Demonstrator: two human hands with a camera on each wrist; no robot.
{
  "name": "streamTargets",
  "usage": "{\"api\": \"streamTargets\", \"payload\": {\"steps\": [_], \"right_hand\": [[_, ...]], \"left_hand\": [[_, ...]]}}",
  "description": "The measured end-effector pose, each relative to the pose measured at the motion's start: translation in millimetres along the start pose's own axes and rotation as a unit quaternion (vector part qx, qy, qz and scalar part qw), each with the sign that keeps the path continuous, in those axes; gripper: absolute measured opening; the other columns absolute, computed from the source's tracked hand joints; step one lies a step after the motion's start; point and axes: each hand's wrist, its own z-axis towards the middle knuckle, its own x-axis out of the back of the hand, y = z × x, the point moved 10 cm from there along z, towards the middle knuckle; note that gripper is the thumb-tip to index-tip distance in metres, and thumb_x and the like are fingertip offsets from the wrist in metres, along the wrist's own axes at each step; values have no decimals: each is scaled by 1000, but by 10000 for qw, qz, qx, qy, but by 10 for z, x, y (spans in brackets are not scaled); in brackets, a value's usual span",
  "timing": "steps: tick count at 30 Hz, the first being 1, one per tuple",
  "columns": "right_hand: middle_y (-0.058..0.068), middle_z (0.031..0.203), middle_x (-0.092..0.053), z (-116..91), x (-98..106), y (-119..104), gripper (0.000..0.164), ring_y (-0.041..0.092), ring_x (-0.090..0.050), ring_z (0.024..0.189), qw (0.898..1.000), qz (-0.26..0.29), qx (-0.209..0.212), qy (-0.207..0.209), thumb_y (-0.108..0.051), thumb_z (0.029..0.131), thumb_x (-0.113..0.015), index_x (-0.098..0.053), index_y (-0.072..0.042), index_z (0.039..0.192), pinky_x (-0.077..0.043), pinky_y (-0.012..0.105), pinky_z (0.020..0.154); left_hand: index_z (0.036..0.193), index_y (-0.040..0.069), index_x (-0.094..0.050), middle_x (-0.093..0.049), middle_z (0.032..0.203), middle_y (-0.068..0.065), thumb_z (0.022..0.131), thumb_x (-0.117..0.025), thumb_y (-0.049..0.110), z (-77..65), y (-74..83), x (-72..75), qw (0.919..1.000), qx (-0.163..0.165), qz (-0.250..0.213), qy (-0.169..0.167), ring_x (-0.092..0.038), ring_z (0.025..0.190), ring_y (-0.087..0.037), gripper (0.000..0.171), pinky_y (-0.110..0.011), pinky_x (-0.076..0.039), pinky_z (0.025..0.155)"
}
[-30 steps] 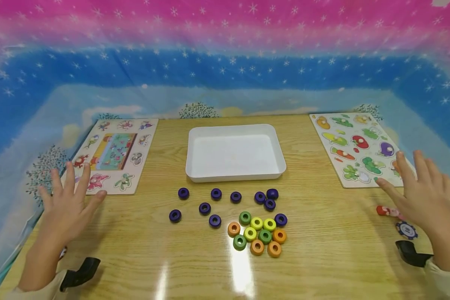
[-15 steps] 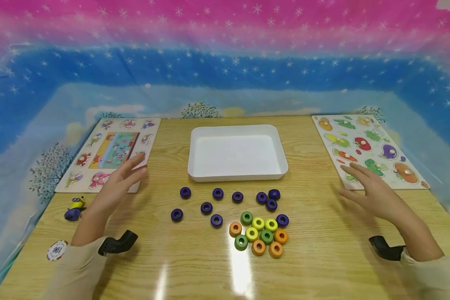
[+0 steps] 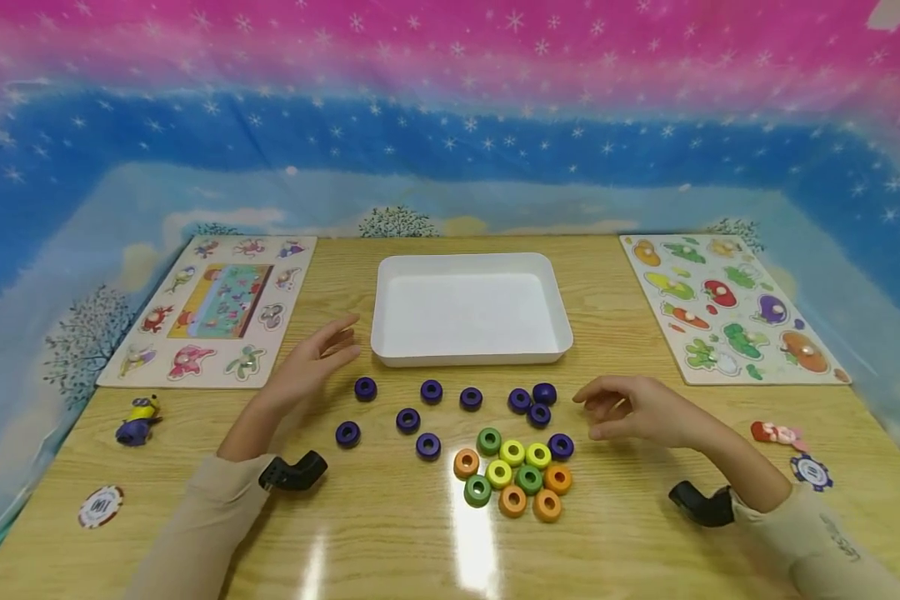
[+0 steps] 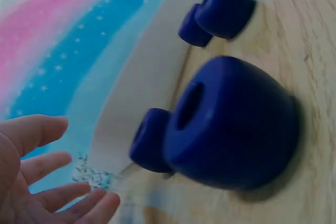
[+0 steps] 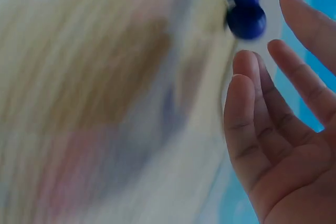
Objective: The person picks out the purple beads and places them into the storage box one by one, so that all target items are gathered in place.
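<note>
My left hand (image 3: pixel 305 367) hovers left of the dark purple beads, its fingers loosely bent and holding nothing. Nearest to it lies a purple bead (image 3: pixel 365 389), with another purple bead (image 3: pixel 348 433) just below. In the left wrist view a purple bead (image 4: pixel 236 124) looms large beside the fingers. On the other side, my right hand (image 3: pixel 637 408) is held in the air with relaxed fingers, also holding nothing. Close to its fingertips are a rounded purple bead (image 3: pixel 544 394) and a purple bead (image 3: pixel 561 447). Several green, yellow and orange beads cluster below, including a green bead (image 3: pixel 528 479).
A white tray (image 3: pixel 472 360) stands behind the beads. Picture puzzle boards lie at the back left (image 3: pixel 270 367) and back right (image 3: pixel 690 371). A minion figure (image 3: pixel 138 421) and a poker chip (image 3: pixel 101 507) are at left; a small doll (image 3: pixel 776 433) and a blue chip (image 3: pixel 812 472) at right.
Both hands have come inward from the table's sides toward the beads, their spread fingers now loosely bent. The beads and tray have stayed in place.
</note>
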Motion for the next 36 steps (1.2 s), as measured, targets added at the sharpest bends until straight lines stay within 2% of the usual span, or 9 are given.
{"api": "streamTargets", "payload": {"steps": [4, 8, 13, 17, 22, 28, 30, 36], "right_hand": [[3, 91, -55, 65, -193, -60, 43, 15, -52, 78, 9993, 102, 46, -367, -27, 71, -67, -54, -7, 107, -46, 25, 65], [2, 90, -54, 86, -305, -100, 42, 16, -51, 77, 9985, 176, 73, -520, -24, 70, -69, -55, -8, 105, -45, 25, 63], [-1, 85, -53, 94, -383, -153, 41, 15, -50, 74, 9979, 189, 224, -573, -25, 68, -69, -55, -8, 104, -45, 24, 60], [-2, 86, -54, 106, -427, -187, 37, 14, -50, 73, 9972, 235, 293, -640, -25, 69, -68, -57, -10, 101, -44, 23, 59], [-4, 85, -54, 117, -437, -197, 33, 13, -50, 72, 9977, 223, 281, -581, -26, 70, -68, -59, -12, 98, -44, 23, 59], [-4, 83, -53, 108, -465, -202, 34, 12, -50, 71, 9979, 191, 238, -571, -30, 70, -67, -60, -14, 99, -44, 23, 58], [-5, 81, -53, 109, -433, -226, 33, 11, -50, 69, 9981, 63, 284, -534, -30, 70, -67, -61, -14, 98, -44, 22, 57], [-6, 82, -53, 193, -211, -393, 34, 9, -50, 70, 9973, -374, 402, -480, -27, 71, -66, -60, -12, 101, -44, 23, 60]], "left_hand": [[133, 15, -27, -28, 132, -11, 83, -52, 33, 76, -67, -28, 9997, 22, -251, 70, -28, 119, -24, 59, -42, -27, 93], [133, 15, -27, -27, 133, -7, 81, -55, 31, 134, -82, -112, 9985, -56, -545, -58, -26, 120, -21, 61, -39, -26, 95], [133, 12, -26, -22, 136, -5, 83, -52, 28, 172, -16, -234, 9962, -438, -668, -346, -24, 121, -20, 59, -36, -25, 95], [134, 11, -24, -17, 137, -5, 85, -49, 24, 178, -12, -275, 9953, -550, -687, -391, -19, 123, -19, 56, -35, -22, 97], [134, 9, -22, -14, 138, -6, 88, -44, 18, 181, -28, -296, 9944, -557, -855, -285, -16, 124, -20, 51, -34, -21, 97], [134, 11, -19, -10, 139, -7, 90, -39, 12, 162, -81, -327, 9934, -355, -1069, -234, -13, 124, -18, 48, -35, -19, 98], [134, 14, -20, -12, 138, -5, 90, -39, 13, 159, -93, -321, 9938, -252, -1068, -159, -15, 124, -17, 48, -34, -20, 97], [134, 18, -22, -17, 137, -3, 90, -39, 14, 169, -79, -286, 9953, -218, -937, 58, -20, 122, -17, 48, -34, -21, 97]]}}
